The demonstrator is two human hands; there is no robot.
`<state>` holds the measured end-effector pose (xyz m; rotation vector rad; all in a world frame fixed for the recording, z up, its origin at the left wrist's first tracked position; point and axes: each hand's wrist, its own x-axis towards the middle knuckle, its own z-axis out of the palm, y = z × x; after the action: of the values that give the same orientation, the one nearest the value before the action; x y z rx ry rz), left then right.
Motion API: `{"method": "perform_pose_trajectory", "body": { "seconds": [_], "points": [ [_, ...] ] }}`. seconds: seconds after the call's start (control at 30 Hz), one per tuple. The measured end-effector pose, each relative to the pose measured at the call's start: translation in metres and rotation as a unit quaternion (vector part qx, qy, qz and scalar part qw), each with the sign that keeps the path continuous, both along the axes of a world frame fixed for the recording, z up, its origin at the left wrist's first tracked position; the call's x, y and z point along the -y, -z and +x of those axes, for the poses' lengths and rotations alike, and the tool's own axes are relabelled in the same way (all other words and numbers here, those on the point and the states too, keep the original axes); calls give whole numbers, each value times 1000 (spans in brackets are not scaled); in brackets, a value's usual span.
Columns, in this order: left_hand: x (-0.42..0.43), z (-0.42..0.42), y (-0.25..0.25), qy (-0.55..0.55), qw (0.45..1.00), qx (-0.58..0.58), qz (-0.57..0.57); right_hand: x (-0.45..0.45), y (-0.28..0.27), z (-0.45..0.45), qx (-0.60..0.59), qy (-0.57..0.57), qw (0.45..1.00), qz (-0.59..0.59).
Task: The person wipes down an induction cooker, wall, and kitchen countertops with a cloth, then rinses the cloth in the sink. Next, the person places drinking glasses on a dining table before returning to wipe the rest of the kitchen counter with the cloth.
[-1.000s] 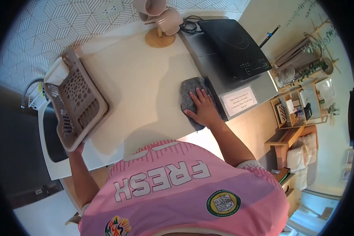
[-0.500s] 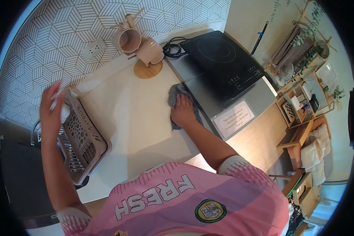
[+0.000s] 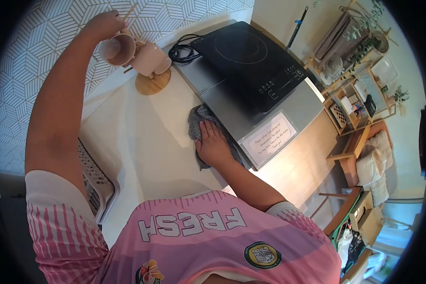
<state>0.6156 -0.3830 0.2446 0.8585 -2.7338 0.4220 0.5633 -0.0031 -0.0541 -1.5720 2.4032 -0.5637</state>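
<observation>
My left hand [image 3: 110, 24] is at the top of a wooden mug stand [image 3: 152, 84], fingers closed around its upper end beside a peg. Pinkish mugs hang on the stand; one mug [image 3: 118, 49] shows its open mouth, and another mug [image 3: 150, 57] hangs to its right. My right hand [image 3: 214, 144] lies flat on a dark grey cloth [image 3: 194, 124], fingers stretched out and pressing it to the pale countertop [image 3: 151, 128]. The cloth is next to the edge of a metal plate.
A black induction cooktop [image 3: 246, 52] sits on the metal plate, with its coiled cord [image 3: 183, 51] behind. A printed notice [image 3: 268, 137] lies at the plate's front. At left, a dish rack [image 3: 95, 177] is partly hidden by my left arm. Shelves [image 3: 359, 102] stand beyond.
My left hand has moved from above the dish rack up and right to the mug stand, closing on its top. My right hand stays on the cloth. The view has shifted and turned slightly.
</observation>
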Motion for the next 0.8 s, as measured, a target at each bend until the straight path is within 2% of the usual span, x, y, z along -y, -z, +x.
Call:
{"method": "perform_pose_trajectory", "body": {
  "seconds": [0.17, 0.23, 0.37, 0.47, 0.53, 0.63, 0.8],
  "points": [
    [5, 10, -8, -9, 997, 2, 79, 4, -2, 0, -13, -7, 1000, 13],
    [2, 20, -10, 72, 992, 3, 101, 4, -2, 0, -13, -11, 1000, 13],
    [-40, 41, -17, 28, 990, -12, 139, 5, -4, 0, -14, -15, 1000, 15],
    [-64, 60, -18, 63, 991, -13, 115, 5, 0, 0, -19, -14, 1000, 1],
    [-100, 73, -27, 4, 988, 8, 152, 5, 0, 0, -17, -19, 1000, 0],
    [-119, 108, -21, 50, 987, 10, 152, 5, 4, -1, -12, -19, 1000, -6],
    [-185, 169, -21, -5, 982, 13, 188, 7, 12, 0, -14, -20, 999, -22]
  ]
}}
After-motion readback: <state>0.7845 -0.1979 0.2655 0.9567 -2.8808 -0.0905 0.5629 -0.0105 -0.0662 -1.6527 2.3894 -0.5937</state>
